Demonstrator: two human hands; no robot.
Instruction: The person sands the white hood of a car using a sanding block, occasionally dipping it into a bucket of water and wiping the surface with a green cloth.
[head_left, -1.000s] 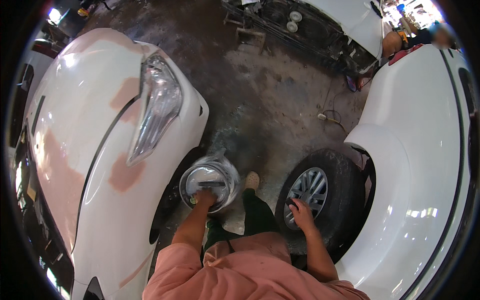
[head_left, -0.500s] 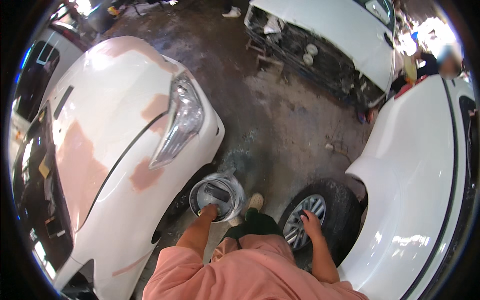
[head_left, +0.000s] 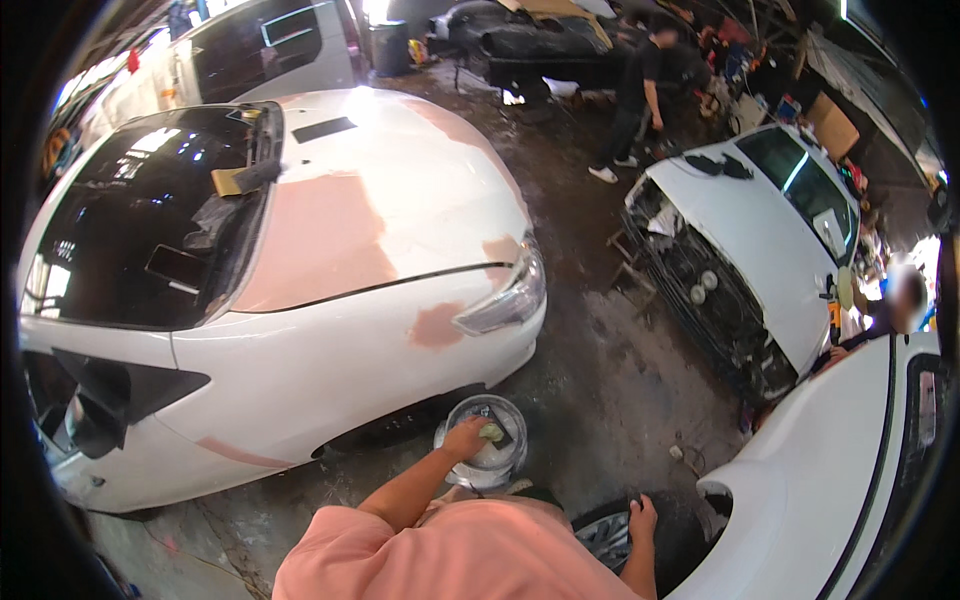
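Note:
My left hand point(head_left: 464, 438) is closed around a wet pale yellow-green sponge or cloth point(head_left: 491, 432), over a round bucket point(head_left: 522, 458) of greyish water. A dark flat block point(head_left: 504, 430) shows inside the bucket, beside the sponge. Low on the right, my right hand point(head_left: 643, 520) has its fingers bent round a small dark thing point(head_left: 634, 506), too small to name. That hand is above a wheel point(head_left: 606, 540) with a silver rim. To the left stands a white car point(head_left: 400, 355) with pinkish filler patches point(head_left: 325, 235) on its bonnet and wing.
A white car panel point(head_left: 800, 480) curves along my right side. Ahead right is a white car with its front stripped point(head_left: 720, 310). A person in dark clothes point(head_left: 640, 90) stands at the back; another person point(head_left: 900, 300) is at the far right. A yellow block point(head_left: 228, 182) lies by the windscreen.
My view has tilted up and turned left, bringing more of the white car into sight. The left hand has come up from inside the bucket with the pale sponge or cloth showing.

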